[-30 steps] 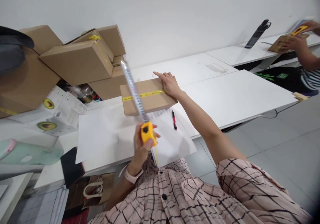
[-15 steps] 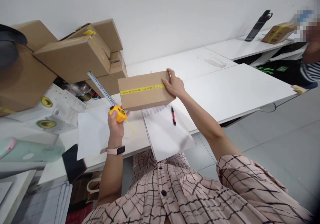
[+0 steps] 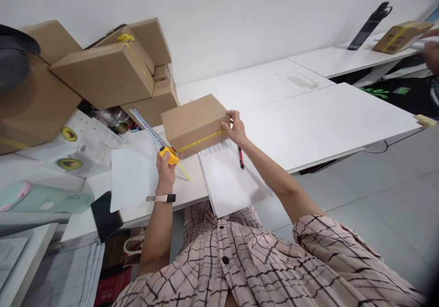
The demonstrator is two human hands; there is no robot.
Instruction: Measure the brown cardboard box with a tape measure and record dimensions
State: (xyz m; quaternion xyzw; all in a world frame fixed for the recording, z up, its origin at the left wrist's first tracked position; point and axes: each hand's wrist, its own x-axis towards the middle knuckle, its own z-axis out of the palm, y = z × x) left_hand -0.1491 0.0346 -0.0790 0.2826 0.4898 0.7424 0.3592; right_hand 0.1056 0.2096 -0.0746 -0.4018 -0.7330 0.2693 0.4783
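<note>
My left hand is closed around a yellow tape measure. Its metal blade sticks out up and to the left, past the near left corner of a brown cardboard box, and a yellow strap hangs from the case. My right hand grips the right end of that box, thumb on the near side and fingers at the top edge. Yellow printed tape runs along the side of the box facing me. Below it lie a stack of paper sheets and a red and black pen.
Several cardboard boxes are piled at the left, above white cartons with avocado pictures. A mint bottle and a dark flat object are at the lower left. Far right are a dark bottle, a taped box and another person's hand.
The box has been turned, so its taped face now points towards me and a plain face is on top. My right hand has shifted with it; my left still holds the tape measure.
</note>
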